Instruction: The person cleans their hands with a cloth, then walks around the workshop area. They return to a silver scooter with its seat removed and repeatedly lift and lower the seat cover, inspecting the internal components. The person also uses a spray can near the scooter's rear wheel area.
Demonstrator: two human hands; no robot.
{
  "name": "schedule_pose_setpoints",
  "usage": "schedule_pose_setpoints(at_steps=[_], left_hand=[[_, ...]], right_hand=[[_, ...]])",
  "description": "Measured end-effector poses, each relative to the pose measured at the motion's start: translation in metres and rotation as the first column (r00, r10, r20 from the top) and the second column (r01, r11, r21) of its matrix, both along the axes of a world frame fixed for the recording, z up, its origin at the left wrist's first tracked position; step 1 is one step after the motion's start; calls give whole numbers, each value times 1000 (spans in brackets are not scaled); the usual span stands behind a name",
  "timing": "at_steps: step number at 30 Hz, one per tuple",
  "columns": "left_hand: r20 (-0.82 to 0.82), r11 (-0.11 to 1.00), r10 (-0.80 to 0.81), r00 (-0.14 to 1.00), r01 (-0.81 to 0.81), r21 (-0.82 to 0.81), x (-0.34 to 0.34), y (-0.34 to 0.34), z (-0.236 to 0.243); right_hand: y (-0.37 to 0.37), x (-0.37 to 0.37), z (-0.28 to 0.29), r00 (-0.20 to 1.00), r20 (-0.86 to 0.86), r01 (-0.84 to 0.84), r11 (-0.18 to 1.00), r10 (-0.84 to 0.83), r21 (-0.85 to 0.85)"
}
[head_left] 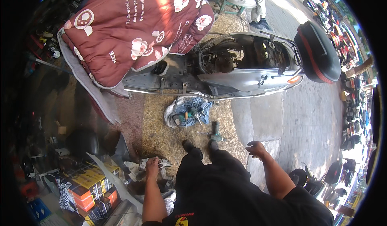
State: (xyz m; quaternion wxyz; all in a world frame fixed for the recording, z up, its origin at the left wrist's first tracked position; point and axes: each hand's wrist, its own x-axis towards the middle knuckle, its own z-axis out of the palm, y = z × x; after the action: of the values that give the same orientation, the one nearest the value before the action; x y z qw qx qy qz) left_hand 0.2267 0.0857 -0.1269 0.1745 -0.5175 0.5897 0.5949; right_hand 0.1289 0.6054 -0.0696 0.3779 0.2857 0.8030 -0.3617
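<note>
Parts [159, 167] in a heap are being sorted by the left hand [152, 164], seemingly gripping one. The right hand [256, 148] hangs loosely curled, empty; a firm lift seems needed next.

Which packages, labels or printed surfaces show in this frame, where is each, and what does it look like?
Stacked boxes: lower left, beside the left hand; rectangular cartons in yellow, orange and black.
Printed cover: draped over the front of the stripped scooter, top left; dark red quilted fabric with white cartoon faces and white lettering.
Shirt emblem: bottom edge, on the person's black shirt; small yellow and red patch.
No screens in view.
</note>
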Motion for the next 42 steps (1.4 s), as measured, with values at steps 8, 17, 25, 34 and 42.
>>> schedule_pose_setpoints(at_steps=[8, 17, 25, 34, 42], left_hand=[[1, 1000, -9, 1000, 9, -13, 5, -8, -10], [-9, 1000, -1, 1000, 1, -2, 12, -9, -13], [-10, 1000, 8, 1000, -8, 14, 2, -18, -18], [-68, 1000, -31, 997, 31, -4, 9, -29, -43], [-73, 999, -25, 997, 23, -34, 6, -24, -34]], right_hand=[[-6, -5, 5, 1000, 5, -25, 999, 25, 25], [-18, -6, 13, 1000, 7, -30, 999, 30, 33], [-27, -3, 15, 1000, -14, 8, 1000, -8, -3], [-30, 0, 13, 1000, -5, 29, 999, -29, -22], [-32, 2, 6, 999, -41, -30, 999, 31, 18]])
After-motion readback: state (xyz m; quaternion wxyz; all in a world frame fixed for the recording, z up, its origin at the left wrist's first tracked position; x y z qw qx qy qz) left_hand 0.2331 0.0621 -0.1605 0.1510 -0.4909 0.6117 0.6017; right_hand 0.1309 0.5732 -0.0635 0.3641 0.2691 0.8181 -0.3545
